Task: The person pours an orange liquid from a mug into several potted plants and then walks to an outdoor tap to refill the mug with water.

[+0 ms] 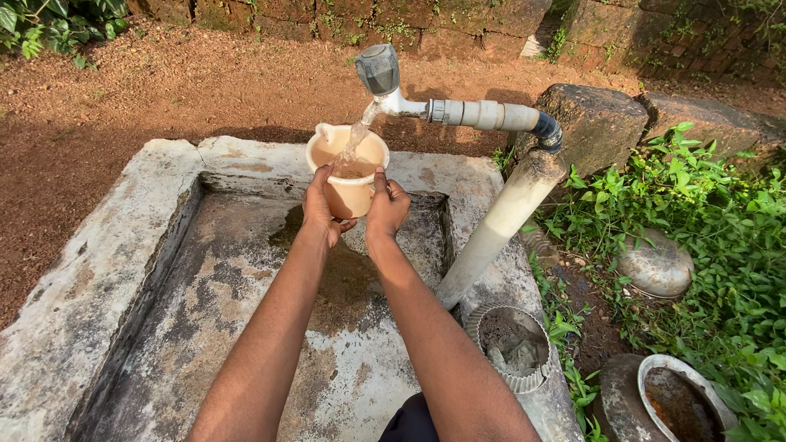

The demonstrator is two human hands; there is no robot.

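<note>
We cup the cream jug (347, 176) upright in 2 hands, left hand (321, 209) and right hand (385, 209) wrapped equally close around its sides, mouth directly beneath the tap (379, 74) over the stone basin (123, 270).

fluted metal mould (512, 348), overturned steel pot (655, 263), rusty pan (684, 403)

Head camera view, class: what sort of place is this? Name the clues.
Probably an outdoor washing spot in a yard: a tap on a white pipe runs into a cup held by both hands over a concrete basin, with bare earth behind.
</note>
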